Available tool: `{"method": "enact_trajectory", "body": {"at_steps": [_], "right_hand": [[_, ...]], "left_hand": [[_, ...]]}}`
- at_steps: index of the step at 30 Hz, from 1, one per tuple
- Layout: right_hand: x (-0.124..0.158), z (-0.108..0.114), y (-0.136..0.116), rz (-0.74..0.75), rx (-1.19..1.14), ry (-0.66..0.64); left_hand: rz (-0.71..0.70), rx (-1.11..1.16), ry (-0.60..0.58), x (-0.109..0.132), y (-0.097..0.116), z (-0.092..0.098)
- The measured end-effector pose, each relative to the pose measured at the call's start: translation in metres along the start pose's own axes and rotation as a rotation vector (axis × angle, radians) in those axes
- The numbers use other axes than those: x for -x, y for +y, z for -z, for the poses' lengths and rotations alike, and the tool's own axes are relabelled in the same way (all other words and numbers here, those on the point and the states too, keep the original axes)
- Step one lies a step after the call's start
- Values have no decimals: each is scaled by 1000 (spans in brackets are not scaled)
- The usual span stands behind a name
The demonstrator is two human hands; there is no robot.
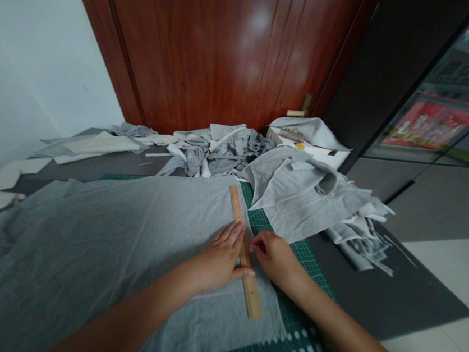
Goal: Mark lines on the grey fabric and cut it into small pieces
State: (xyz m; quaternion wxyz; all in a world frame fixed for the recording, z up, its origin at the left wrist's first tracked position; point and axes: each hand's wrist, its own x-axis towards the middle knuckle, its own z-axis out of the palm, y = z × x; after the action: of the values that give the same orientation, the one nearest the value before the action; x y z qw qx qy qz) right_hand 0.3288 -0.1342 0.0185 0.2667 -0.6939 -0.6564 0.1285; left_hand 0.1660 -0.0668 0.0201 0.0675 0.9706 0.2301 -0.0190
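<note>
A large grey cloth [94, 250] lies spread over a green cutting mat [282, 351]. A wooden ruler [245, 250] rests along the cloth's right edge. My left hand [219, 259] lies flat on the cloth with its fingers stretched out, pressing the ruler's left side, thumb across it. My right hand [274, 257] sits just right of the ruler, fingers pinched together at its edge; what they hold is too small to make out.
A heap of grey fabric scraps [216, 151] lies by the wooden door [215, 44]. More grey cloth [312, 199] is piled at the right, with a white box [309, 145] behind it. A dark cabinet [428, 108] stands on the right.
</note>
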Motion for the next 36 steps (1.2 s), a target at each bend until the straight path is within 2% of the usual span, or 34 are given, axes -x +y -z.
{"method": "enact_trajectory", "body": {"at_steps": [24,30,36], "right_hand": [[12,22,-16,-62,4,-218],[13,21,-15,-42,-37,-206],[16,21,-8,-80,-235,-18]], "left_hand": [[45,23,4,-2,1,0],[53,6,-41,-1,2,3],[30,0,-12,-1,1,1]]}}
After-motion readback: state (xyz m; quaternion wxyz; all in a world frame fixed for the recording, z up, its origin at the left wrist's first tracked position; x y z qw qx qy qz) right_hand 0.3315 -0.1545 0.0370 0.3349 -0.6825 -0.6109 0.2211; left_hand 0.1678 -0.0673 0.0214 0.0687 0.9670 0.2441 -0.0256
